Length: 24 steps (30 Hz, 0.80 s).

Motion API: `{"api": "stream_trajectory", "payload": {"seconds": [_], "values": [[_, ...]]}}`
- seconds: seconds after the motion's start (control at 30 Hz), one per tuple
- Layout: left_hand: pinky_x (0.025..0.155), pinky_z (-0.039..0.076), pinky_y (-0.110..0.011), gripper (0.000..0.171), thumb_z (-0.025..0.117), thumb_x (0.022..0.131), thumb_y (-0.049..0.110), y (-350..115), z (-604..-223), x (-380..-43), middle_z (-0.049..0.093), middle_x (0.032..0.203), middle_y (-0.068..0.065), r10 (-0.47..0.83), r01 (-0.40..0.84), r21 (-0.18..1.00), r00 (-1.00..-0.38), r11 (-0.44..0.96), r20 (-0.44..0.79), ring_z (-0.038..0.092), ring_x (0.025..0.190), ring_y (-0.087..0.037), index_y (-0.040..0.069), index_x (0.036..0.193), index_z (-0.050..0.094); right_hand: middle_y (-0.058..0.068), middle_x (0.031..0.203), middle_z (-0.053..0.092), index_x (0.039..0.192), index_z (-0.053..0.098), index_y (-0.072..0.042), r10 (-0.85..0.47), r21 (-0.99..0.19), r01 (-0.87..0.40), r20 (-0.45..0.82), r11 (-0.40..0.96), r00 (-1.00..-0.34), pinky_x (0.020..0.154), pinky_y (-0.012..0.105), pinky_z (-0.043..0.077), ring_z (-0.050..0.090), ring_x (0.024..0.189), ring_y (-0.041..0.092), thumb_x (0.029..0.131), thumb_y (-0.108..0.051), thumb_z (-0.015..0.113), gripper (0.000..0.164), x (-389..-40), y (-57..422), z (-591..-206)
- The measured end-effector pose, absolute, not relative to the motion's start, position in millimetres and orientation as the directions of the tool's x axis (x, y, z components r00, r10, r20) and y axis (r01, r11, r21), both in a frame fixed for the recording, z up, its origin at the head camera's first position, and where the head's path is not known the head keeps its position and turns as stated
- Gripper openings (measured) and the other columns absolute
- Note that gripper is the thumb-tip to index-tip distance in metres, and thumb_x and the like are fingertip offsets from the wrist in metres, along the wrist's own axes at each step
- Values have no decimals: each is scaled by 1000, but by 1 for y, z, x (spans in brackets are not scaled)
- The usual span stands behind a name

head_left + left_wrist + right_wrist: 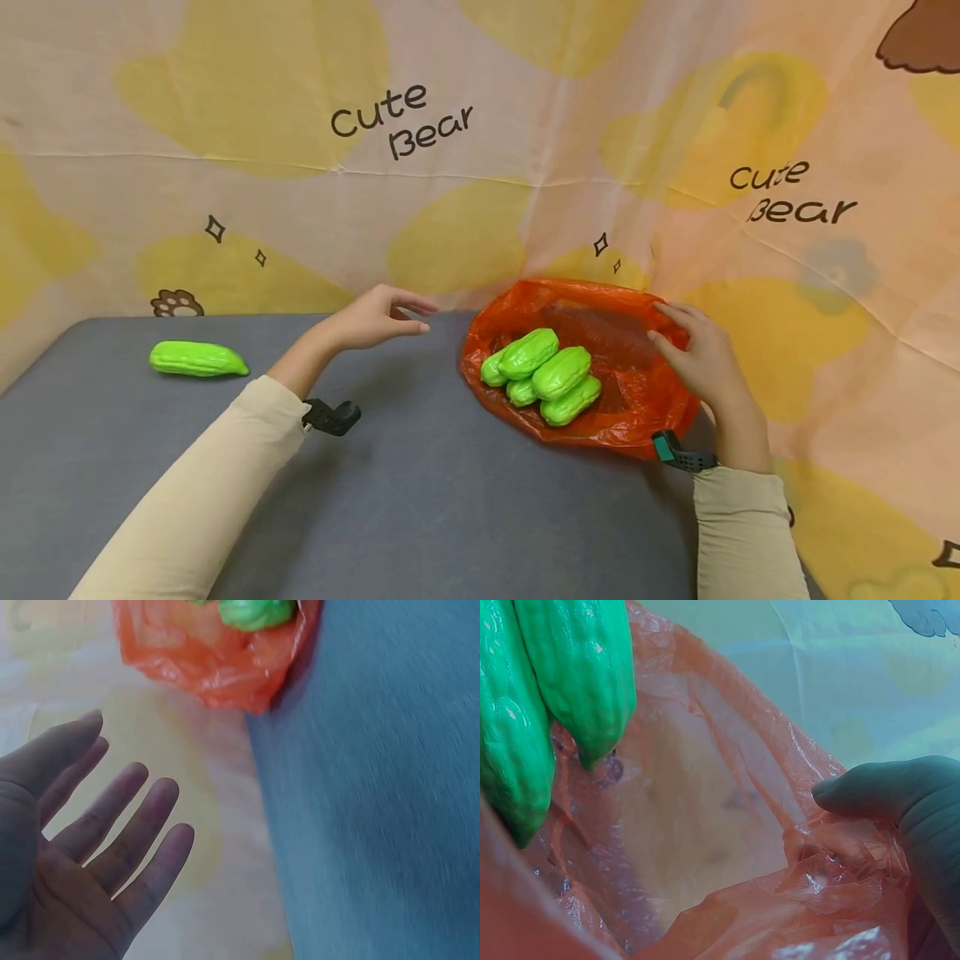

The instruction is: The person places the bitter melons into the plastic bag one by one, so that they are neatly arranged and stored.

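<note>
My right hand [701, 354] pinches the right rim of a red plastic bag [637, 421], and in the right wrist view the thumb [870, 787] lies over bunched film. The bag's mouth gapes wide on the table. Several glossy green bitter melons [562, 372] are piled in its left part; two bitter melons [585, 667] show large in the right wrist view. My left hand [375, 318] hovers left of the bag, fingers loosely extended and holding nothing. Its spread fingers [135, 840] show in the left wrist view. Another bitter melon [197, 358] lies on the table further left.
The grey table [450, 517] ends at a hanging cloth [465, 225] printed with yellow patches and lettering, which runs along the back and right side. Each wrist wears a dark camera mount [330, 417].
</note>
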<state>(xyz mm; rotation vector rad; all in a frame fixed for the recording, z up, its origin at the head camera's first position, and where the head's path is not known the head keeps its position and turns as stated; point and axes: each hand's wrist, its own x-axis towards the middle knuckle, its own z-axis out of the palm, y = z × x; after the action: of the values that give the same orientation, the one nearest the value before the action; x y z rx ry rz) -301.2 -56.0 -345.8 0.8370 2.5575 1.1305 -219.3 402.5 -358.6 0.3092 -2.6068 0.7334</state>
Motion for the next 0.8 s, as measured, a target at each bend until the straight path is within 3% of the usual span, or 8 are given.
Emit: {"api": "stream_trajectory", "payload": {"seconds": [0.3,0.8], "values": [[100,53,-52,43,68,98,22,-92,-337,-294,63,140,-16,550,396,715,-835,576,19,65,124,-37,9,139,62,29,137,57,137,58,5,-108,-446,-318,435,836,-894,105,68,38,51,127,52,94,-8,69,47,-218,400,-356],[96,54,-54,46,66,99,22,-159,-336,-286,61,140,-24,454,360,645,-891,674,23,65,121,-42,1,139,59,29,140,55,139,57,4,-103,-453,-301,411,839,-906,105,70,38,49,129,53,96,-12,68,48,-216,402,-354]]}}
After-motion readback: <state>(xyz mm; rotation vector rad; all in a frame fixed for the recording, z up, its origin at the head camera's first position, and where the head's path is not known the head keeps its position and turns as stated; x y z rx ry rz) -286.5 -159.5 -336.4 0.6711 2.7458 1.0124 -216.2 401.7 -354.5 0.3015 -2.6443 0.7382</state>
